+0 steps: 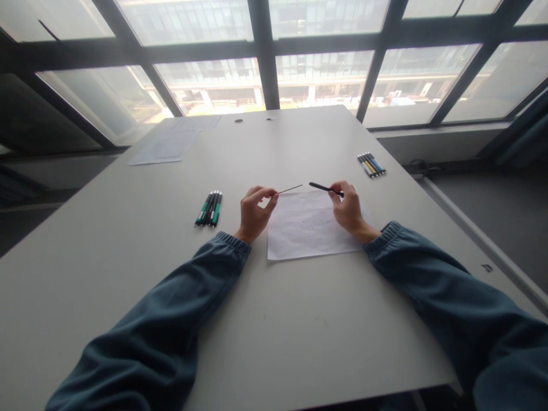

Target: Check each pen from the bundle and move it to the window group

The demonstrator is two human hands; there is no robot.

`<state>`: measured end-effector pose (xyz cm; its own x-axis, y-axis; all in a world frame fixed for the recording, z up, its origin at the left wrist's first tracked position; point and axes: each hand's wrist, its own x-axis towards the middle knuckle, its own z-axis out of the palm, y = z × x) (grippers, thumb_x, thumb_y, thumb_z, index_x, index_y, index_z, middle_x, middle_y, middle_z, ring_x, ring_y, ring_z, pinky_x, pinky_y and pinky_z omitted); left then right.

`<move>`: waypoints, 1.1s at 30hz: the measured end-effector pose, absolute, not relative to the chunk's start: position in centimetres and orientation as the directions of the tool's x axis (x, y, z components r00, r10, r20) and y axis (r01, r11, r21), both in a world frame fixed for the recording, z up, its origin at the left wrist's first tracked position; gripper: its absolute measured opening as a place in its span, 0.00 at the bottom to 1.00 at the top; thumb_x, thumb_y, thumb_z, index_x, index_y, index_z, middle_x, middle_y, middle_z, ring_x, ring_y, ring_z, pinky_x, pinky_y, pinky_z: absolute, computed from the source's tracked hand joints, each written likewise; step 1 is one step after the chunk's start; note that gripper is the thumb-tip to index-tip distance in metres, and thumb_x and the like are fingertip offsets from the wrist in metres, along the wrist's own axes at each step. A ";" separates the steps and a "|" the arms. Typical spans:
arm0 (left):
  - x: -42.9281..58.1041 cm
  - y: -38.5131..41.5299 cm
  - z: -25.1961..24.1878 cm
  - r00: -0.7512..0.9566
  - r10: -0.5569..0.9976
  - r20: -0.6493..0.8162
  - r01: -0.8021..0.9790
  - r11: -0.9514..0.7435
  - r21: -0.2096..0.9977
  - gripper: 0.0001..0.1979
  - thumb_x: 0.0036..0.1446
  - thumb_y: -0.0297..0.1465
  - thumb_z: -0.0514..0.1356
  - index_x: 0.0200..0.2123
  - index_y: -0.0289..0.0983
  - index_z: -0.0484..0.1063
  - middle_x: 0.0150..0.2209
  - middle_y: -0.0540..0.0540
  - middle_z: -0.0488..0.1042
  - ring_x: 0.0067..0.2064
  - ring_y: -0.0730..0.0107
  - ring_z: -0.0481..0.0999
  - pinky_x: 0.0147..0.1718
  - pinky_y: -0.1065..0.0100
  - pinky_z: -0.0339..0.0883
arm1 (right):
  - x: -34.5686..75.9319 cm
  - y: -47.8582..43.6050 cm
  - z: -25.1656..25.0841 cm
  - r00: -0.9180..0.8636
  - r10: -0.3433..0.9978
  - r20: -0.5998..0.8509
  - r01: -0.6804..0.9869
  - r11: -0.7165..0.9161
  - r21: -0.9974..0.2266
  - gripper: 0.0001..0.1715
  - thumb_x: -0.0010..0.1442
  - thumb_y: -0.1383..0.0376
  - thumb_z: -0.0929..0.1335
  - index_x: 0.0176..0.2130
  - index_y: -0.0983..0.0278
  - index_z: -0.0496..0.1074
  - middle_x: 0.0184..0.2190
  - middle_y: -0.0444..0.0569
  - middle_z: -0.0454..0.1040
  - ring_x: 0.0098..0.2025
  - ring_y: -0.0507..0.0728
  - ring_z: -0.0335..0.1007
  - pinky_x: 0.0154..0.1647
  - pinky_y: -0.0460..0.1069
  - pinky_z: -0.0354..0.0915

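Observation:
Between the thumb and fingertips of my left hand (256, 209) is a thin dark pen refill (291, 188), pointing right and slightly up. My right hand (347, 206) pinches a slim black pen (322, 187), its free end aimed left at the refill. A small gap separates the two tips, and both are held above a white sheet of paper (308, 234) with faint marks. Left of my left hand lie several black and green pens (209, 209), side by side. Beyond my right hand, several pens with white, yellow and blue parts (371, 164) lie in a row.
The white table (274, 319) stretches toward large framed windows (321, 74). More white paper sheets (165, 142) lie at its far left. Two small round fittings sit near the back edge, one of them a dark-centred disc (238, 121). A small dark mark (487, 268) is at the right edge.

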<state>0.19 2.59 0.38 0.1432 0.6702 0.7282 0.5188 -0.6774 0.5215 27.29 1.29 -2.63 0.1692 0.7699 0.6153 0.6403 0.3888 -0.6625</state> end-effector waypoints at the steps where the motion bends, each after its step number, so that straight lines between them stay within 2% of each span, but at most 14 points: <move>1: 0.2 2.6 0.4 0.149 0.668 0.729 0.520 -0.680 0.517 0.07 0.64 0.35 0.62 0.36 0.39 0.79 0.33 0.47 0.78 0.38 0.67 0.76 0.36 0.66 0.69 | 27.3 1.3 -2.7 0.168 0.773 0.612 0.642 0.386 -0.663 0.03 0.63 0.66 0.66 0.39 0.59 0.70 0.37 0.52 0.76 0.43 0.64 0.70 0.48 0.60 0.67; 22: 0.1 2.6 0.2 0.180 0.659 0.730 0.530 -0.690 0.493 0.06 0.64 0.32 0.63 0.36 0.38 0.79 0.33 0.48 0.77 0.38 0.68 0.74 0.36 0.67 0.68 | 27.3 1.4 -2.7 0.196 0.777 0.598 0.611 0.380 -0.694 0.03 0.62 0.66 0.67 0.39 0.60 0.71 0.37 0.50 0.76 0.43 0.63 0.71 0.48 0.59 0.67; 33: -0.1 3.2 -0.2 0.182 0.654 0.734 0.536 -0.692 0.483 0.06 0.65 0.33 0.63 0.38 0.38 0.79 0.35 0.47 0.77 0.39 0.67 0.75 0.34 0.67 0.67 | 27.2 0.8 -2.1 0.088 0.753 0.652 0.696 0.421 -0.581 0.05 0.62 0.70 0.68 0.38 0.60 0.72 0.37 0.50 0.77 0.43 0.64 0.70 0.48 0.59 0.64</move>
